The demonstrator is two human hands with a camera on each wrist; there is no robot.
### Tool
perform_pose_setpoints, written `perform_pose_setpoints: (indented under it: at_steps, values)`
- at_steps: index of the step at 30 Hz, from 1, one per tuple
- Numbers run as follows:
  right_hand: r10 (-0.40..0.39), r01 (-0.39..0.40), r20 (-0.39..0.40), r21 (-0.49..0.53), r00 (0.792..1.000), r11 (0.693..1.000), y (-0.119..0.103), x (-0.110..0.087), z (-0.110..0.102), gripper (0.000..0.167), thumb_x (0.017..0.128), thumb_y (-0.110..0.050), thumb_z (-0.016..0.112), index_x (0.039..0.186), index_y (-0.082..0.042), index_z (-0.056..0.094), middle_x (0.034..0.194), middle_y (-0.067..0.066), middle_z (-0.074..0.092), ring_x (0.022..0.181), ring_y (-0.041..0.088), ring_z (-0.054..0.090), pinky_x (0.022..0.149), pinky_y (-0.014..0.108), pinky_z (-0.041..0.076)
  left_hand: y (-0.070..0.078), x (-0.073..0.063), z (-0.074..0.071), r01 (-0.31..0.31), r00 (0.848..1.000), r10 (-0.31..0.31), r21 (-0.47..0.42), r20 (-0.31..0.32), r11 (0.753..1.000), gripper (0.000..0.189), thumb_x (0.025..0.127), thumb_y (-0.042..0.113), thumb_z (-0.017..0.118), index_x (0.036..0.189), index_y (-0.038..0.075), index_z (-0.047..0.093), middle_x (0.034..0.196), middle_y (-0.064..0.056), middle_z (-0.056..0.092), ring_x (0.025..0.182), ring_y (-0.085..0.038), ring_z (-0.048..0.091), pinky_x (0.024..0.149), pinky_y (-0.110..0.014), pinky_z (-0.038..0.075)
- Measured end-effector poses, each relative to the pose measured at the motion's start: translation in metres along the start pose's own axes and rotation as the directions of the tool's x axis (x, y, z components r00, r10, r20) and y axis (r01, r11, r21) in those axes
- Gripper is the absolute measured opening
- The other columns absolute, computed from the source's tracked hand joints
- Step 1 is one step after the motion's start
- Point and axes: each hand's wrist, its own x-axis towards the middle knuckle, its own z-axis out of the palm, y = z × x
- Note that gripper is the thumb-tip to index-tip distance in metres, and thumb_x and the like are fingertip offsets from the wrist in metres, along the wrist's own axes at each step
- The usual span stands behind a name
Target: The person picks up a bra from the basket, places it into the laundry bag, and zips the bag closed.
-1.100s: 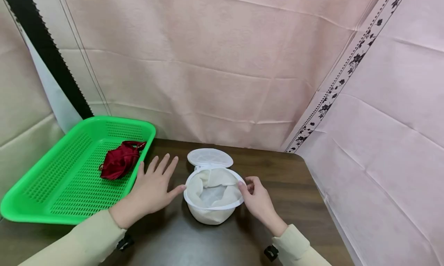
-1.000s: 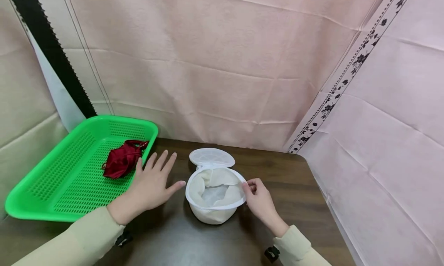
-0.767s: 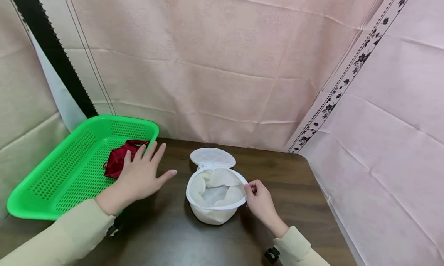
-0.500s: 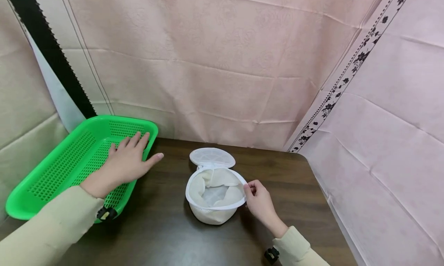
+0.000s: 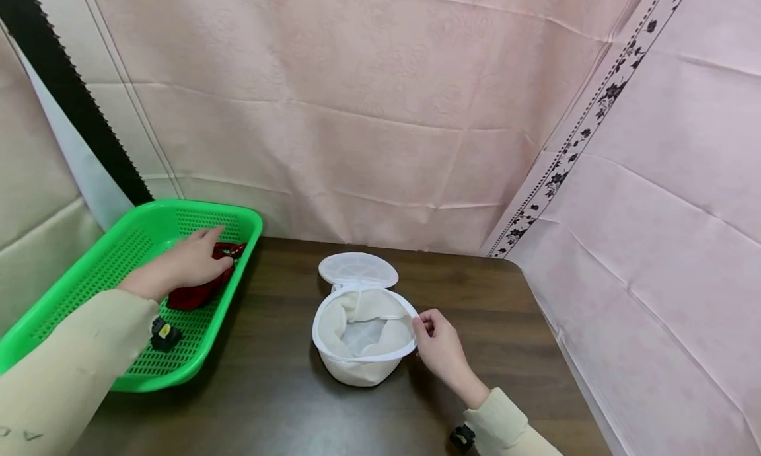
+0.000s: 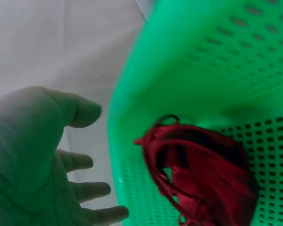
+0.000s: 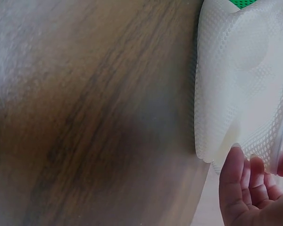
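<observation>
In the head view my left hand (image 5: pixel 193 261) is over the green basket (image 5: pixel 148 382), above a dark red satiny cloth item (image 5: pixel 193 299) and hiding part of it. The left wrist view shows the fingers spread and apart from the red item (image 6: pixel 203 174), which has thin straps or cords. My right hand (image 5: pixel 441 347) pinches the right rim of a white mesh laundry bag (image 5: pixel 359 371) between thumb and fingers. The bag stands upright with its mouth up, padded inside, its round lid (image 5: pixel 359 269) folded back. The right wrist view shows fingertips against the mesh (image 7: pixel 236 84).
Both things stand on a dark wooden table (image 5: pixel 285 403). Pale cloth curtains (image 5: pixel 380 112) rise behind the table and at its sides. The basket fills the table's left end, against the cloth.
My left hand has moved left and away from the mesh bag, first beside the basket, now over the red item in it. The right hand stays at the bag's rim.
</observation>
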Motion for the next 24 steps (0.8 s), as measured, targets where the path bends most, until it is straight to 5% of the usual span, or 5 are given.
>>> perform_pose_setpoints:
  at_steps: [11,24]
  values:
    - [-0.013,0.013,0.006,-0.007,1.000,1.000,0.003,0.001,0.001,0.010,0.098,-0.017,0.059,0.093,-0.009,0.060,0.075,0.003,0.057,0.053,0.016,0.057,0.052,0.030,0.050,-0.029,0.019,0.018,0.056,0.994,-0.056,0.005,0.094,0.998,0.094,0.093,0.055,0.051,0.146,-0.013,0.015,0.141,-0.047,0.016,0.125,-0.063,0.021,0.094,-0.070,0.029]
    - [-0.022,0.022,0.004,-0.010,1.000,1.000,0.006,0.001,0.002,0.009,0.097,-0.017,0.059,0.092,-0.009,0.059,0.074,0.002,0.057,0.054,0.015,0.056,0.051,0.030,0.049,-0.050,0.026,0.029,0.096,0.980,-0.094,-0.001,0.176,0.995,0.093,0.089,0.045,0.061,0.136,-0.024,0.019,0.128,-0.049,0.036,0.114,-0.058,0.042,0.085,-0.060,0.043]
